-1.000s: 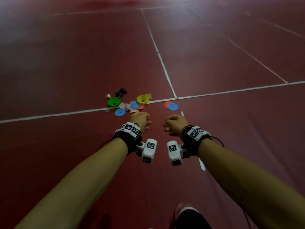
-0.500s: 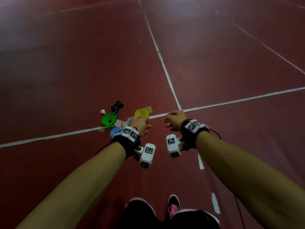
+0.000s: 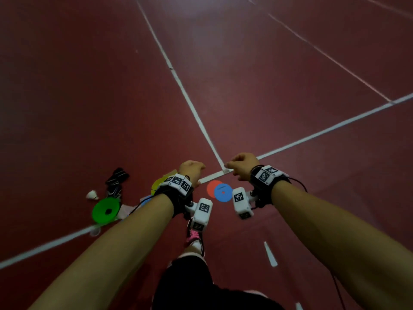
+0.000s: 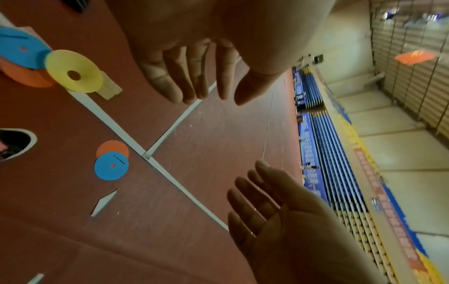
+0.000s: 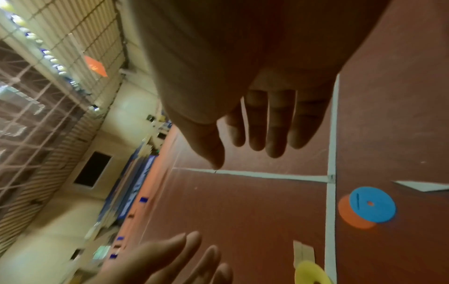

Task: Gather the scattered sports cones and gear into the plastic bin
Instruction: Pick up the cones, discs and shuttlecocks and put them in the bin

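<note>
Head view: left hand (image 3: 191,170) and right hand (image 3: 242,164) over floor (image 3: 268,86), fingers relaxed, empty. Green cone (image 3: 105,210), yellow cone (image 4: 74,71), blue disc (image 3: 223,192) on floor below.

Both forearms reach forward side by side, each wrist strapped with a camera. The left hand (image 3: 191,170) and the right hand (image 3: 242,164) hang apart, palms down, fingers (image 4: 167,76) relaxed and nearly straight, holding nothing.

Dim, reddish, wide-angle views; wrist pictures blurred toward edges.
</note>
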`<state>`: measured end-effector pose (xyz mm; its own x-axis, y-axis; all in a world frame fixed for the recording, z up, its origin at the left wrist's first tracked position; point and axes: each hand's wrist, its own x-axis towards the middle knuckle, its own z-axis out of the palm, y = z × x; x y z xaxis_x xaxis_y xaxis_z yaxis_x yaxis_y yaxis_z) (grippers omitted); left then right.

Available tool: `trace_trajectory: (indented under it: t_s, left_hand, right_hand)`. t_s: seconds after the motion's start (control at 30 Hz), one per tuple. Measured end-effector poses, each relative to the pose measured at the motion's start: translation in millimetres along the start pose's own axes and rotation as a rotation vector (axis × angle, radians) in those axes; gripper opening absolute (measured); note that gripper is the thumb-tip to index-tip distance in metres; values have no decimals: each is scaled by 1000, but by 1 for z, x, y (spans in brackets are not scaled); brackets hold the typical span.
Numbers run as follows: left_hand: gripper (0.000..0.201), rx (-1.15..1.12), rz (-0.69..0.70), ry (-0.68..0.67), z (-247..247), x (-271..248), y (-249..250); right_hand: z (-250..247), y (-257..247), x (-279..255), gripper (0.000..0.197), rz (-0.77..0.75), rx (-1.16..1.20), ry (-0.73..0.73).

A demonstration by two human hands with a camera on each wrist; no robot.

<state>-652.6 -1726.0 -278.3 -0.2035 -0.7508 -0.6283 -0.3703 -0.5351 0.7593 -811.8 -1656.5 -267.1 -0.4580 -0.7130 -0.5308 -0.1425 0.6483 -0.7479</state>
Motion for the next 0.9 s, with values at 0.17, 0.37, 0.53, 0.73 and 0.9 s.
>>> trace_trajectory:
  t_s: [0.17, 0.37, 0.53, 0.73, 0.9]
  left_hand:
    - [13, 88, -45, -41, 6, 95, 47]
    - [23, 356, -73, 3, 40, 198, 31]
    - [48, 519, -96, 119, 80, 308, -77]
    - [74, 583, -281, 197, 132, 444, -218]
    - [74, 447, -325, 208, 169, 575, -338]
  right_hand:
    - [-17, -24, 90, 33, 98, 59, 122]
    - [-5, 27, 170, 54, 242, -46, 209]
    - [43, 131, 268, 75, 287, -264, 90]
    - [114, 287, 401, 105, 363, -247, 28]
    - [181, 410, 502, 104, 367, -323, -10]
